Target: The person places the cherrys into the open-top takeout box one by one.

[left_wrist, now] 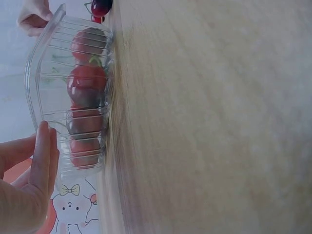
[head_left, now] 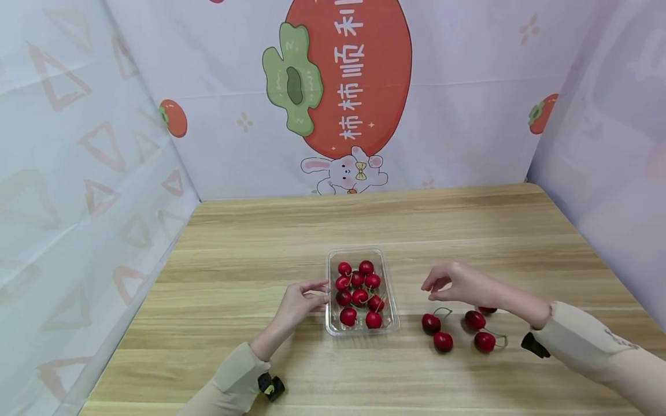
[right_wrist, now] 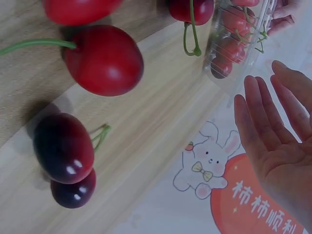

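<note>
A clear plastic box [head_left: 391, 294] stands on the table with several red cherries [head_left: 359, 297] inside, some with green stems. My left hand [head_left: 298, 303] is at the box's left side, its fingertips [left_wrist: 43, 134] against the clear wall near the rim. To the right of the box, my right hand [head_left: 460, 284] hovers above the table with fingers loosely bent and nothing between them. Below it lie several loose cherries, among them a dark pair [head_left: 430, 323] and a brighter red one [head_left: 485, 342]. The right forearm partly covers one cherry [head_left: 487, 310].
The wooden table [head_left: 250, 242] reaches back to a printed cloth backdrop [head_left: 218, 150] with a large persimmon and a rabbit. Cloth walls [head_left: 104, 173] rise on both sides. Each sleeve has a small black object [head_left: 272, 387] at the wrist.
</note>
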Motion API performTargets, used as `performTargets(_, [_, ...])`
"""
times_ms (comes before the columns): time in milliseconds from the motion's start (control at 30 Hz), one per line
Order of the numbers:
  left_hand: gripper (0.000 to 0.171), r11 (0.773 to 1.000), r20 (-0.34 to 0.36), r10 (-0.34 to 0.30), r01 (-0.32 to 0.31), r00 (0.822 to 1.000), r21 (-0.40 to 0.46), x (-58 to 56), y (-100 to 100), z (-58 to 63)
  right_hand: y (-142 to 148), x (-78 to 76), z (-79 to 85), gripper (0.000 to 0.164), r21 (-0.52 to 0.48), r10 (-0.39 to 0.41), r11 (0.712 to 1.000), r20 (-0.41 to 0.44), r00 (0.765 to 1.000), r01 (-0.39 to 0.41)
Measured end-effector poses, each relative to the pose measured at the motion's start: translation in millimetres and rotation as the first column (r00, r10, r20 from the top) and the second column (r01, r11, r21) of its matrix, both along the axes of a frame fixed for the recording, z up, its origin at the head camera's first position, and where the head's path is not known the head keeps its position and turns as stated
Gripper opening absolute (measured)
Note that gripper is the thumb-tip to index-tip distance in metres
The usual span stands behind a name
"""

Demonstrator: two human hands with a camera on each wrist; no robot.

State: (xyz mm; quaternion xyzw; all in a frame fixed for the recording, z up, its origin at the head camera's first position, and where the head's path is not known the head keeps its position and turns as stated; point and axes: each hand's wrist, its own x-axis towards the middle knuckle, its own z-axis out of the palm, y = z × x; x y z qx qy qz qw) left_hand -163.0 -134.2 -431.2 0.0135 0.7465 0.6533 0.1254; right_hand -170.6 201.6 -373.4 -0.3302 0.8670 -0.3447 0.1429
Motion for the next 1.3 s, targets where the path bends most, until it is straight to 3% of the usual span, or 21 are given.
performTargets(467, [0.039, 1.000, 0.008, 0.003, -0.003, 1.000, -0.005, -0.2, 0.7, 1.2, 13.5, 7.5, -10.6, 0.014, 0.017, 0.029, 0.999, -0.059, 0.998, -0.029])
performTargets(1300, [0.039, 1.000, 0.019, 0.010, -0.010, 1.000, 0.006, 1.0, 1.2, 2.5, 28.4, 18.1, -27.3, 0.014, 0.017, 0.022, 1.000, 0.030, 0.999, -0.023])
